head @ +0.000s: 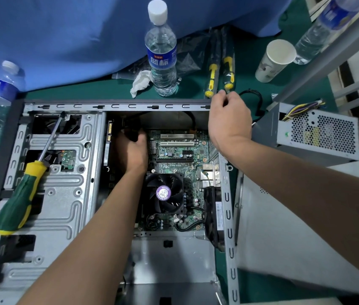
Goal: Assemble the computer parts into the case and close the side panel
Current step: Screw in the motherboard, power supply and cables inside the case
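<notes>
Case [116, 106]: lies open on its side, centre frame, so I can reach in from above.
Board [178, 150]: seated inside, centre.
Left hand [132, 148]: curled round something dark beside the board; I can't tell what.
Right hand [229, 122]: at case's upper-right corner, fingers pinched; on what, unclear.
PSU [319, 133]: outside, right, not yet fitted.
Screwdriver [19, 194]: parked on the drive cage, left.

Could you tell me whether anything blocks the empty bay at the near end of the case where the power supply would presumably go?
Nothing lies in the bay, but the left forearm crosses its left side; the power supply sits outside, right of the case.
</notes>
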{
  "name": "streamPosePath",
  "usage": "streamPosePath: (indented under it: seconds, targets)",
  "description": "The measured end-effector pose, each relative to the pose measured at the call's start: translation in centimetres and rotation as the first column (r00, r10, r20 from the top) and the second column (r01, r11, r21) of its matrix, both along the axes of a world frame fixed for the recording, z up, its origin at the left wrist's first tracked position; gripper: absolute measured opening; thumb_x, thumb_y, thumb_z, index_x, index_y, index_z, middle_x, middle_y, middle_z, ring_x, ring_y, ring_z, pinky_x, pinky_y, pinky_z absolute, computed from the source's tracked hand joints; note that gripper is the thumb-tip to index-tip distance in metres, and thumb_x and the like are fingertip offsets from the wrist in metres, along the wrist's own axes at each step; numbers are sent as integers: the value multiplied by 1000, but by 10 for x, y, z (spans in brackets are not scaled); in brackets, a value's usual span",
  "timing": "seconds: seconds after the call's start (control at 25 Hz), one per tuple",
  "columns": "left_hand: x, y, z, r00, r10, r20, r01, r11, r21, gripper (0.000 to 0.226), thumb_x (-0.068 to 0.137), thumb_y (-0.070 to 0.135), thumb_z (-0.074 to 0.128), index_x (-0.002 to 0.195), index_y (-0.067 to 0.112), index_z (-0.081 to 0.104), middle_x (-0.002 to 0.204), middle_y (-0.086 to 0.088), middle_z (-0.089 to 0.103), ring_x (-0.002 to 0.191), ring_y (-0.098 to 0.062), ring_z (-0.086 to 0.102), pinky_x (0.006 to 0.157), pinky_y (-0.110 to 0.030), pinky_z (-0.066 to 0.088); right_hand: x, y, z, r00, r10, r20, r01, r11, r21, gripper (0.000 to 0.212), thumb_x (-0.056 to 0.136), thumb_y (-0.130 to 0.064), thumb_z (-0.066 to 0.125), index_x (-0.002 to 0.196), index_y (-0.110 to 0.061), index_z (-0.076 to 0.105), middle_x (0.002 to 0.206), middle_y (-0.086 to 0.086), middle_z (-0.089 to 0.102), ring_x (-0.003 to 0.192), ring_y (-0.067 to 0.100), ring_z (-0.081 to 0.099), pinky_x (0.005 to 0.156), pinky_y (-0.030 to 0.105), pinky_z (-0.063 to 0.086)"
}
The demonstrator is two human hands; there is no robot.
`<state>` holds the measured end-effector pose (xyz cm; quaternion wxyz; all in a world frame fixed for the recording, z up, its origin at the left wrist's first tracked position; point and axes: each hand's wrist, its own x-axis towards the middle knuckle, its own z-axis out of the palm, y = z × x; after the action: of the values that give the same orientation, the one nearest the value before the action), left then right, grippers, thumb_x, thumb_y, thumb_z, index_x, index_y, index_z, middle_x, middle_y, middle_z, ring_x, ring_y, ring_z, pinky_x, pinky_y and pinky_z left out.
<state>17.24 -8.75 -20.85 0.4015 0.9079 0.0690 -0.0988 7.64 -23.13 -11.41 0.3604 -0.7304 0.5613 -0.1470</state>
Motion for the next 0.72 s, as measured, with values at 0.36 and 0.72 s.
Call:
streamPosePath:
  seconds: [0.36,0.72]
  targets:
    - [5,0,-8,999,21,26,-20,999,-36,44,94,32,64,124,0,60,124,-17,63,116,-27,59,100,-33,41,0,1,1,1000,1,-5,-1,1000,1,33,103,-38,32,83,-16,47,94,10,62,84,29,55,68,33,33]
    - [9,-4,-13,985,170,-41,-174,959,-223,52,91,33,67,131,2,55,131,-14,60,111,-17,55,80,-2,27,1,1,2,1000,1,-16,-1,1000,2,32,102,-38,32,85,-16,47,97,12,63,84,30,53,68,34,31]
